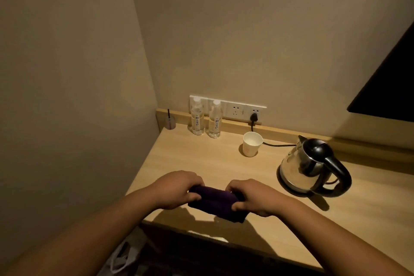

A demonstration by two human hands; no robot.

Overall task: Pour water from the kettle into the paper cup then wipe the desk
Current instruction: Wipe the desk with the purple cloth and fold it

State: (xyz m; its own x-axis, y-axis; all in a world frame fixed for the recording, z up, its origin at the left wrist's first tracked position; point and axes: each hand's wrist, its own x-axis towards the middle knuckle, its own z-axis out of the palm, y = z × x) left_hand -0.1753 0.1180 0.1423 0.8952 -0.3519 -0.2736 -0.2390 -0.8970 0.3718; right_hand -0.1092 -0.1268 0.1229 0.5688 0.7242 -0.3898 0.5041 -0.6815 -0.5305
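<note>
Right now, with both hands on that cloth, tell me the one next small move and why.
Probably lower the folded dark purple cloth flat onto the wooden desk and start a wiping stroke. The left hand and right hand grip its two ends near the desk's front edge, the kettle sits upright on its base, and the paper cup stands apart, so pouring looks finished.

one head-worn view looks forward and down from above the desk (pixel 201 163) near edge, facing the wall corner; both forearms reach in from below, close to the lens.
</note>
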